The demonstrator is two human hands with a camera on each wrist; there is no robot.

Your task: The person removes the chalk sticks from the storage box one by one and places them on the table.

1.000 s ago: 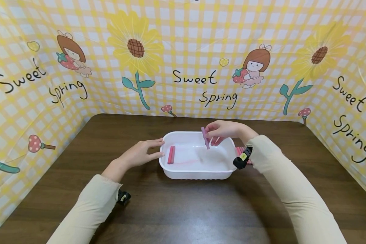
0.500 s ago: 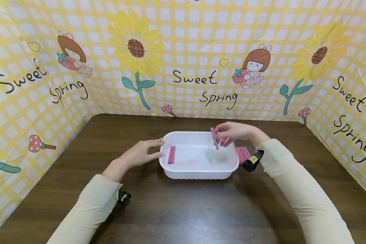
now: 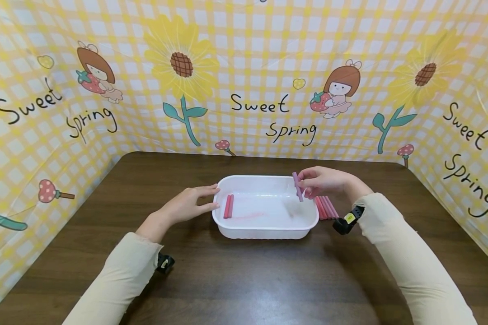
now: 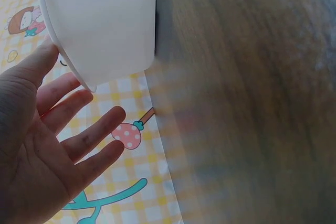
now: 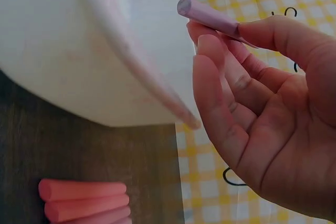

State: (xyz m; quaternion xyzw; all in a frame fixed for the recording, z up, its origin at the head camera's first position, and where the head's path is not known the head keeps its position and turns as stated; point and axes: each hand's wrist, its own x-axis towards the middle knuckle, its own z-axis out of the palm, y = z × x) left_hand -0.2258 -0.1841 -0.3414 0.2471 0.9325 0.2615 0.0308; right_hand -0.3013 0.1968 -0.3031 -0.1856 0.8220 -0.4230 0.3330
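Note:
My right hand (image 3: 327,181) pinches a lilac stick of chalk (image 3: 298,187) between thumb and fingers, above the right end of a white plastic tub (image 3: 266,233). In the right wrist view the chalk's round end points away from the thumb. With fairly straight, spread fingers, my left hand (image 3: 185,205) touches the tub's left end; the left wrist view has the thumb at its rim. Two pink chalk sticks (image 3: 228,206) lie side by side inside the tub at the left. A faint pink smear marks its floor.
Several pink and mauve chalk sticks (image 3: 326,207) lie in a row on the dark wooden table (image 3: 244,280), just right of the tub. A yellow checked cloth (image 3: 252,54) with printed flowers stands behind and at both sides.
My right hand has moved to the right with the lilac chalk, from over the tub's middle right toward its right rim. More of the chalk row shows. The left hand has stayed still.

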